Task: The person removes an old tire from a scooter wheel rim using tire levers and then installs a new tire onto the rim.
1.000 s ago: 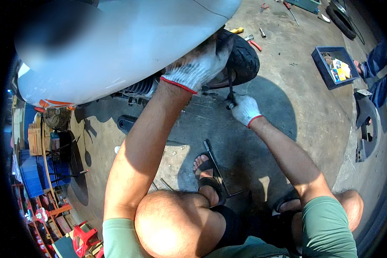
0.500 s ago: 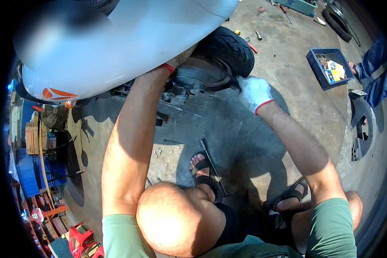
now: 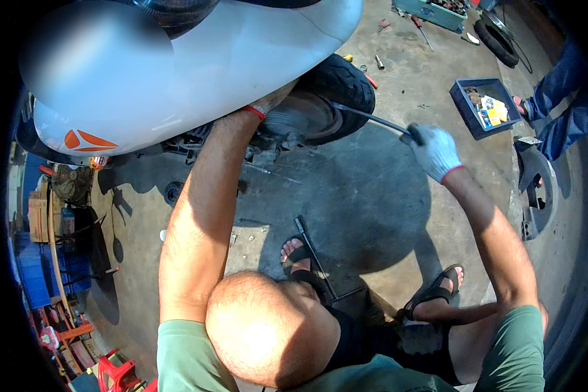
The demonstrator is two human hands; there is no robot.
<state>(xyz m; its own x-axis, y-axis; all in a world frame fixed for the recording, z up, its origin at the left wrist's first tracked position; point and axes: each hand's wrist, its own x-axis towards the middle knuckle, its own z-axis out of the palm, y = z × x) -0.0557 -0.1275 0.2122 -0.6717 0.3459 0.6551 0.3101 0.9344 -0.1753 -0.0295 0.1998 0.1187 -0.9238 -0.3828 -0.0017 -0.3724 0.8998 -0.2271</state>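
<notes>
A white motor-scooter body panel (image 3: 235, 62) with an orange mark spans the upper left. Under its edge sits a wheel with a black tyre (image 3: 351, 83) and a dusty metal hub (image 3: 286, 119). My left hand (image 3: 272, 100), in a pale glove with a red cuff, reaches beneath the panel above the hub; its fingers are hidden. Out to the right, my right hand (image 3: 436, 154), in a white knit glove, is closed around the end of a long metal tyre lever (image 3: 375, 120). The lever's other end meets the wheel where tyre and rim join.
A long T-handle socket wrench (image 3: 315, 256) lies by my left foot. A dark blue crate (image 3: 469, 117) holding small boxes stands at right, near another person's legs (image 3: 562, 98). Beyond are a screwdriver (image 3: 423, 34), a loose tyre (image 3: 496, 43) and a green bin (image 3: 438, 13).
My right hand has swung right and away from the wheel, bringing the lever's length into sight. My left hand stays under the panel. The view has shifted slightly.
</notes>
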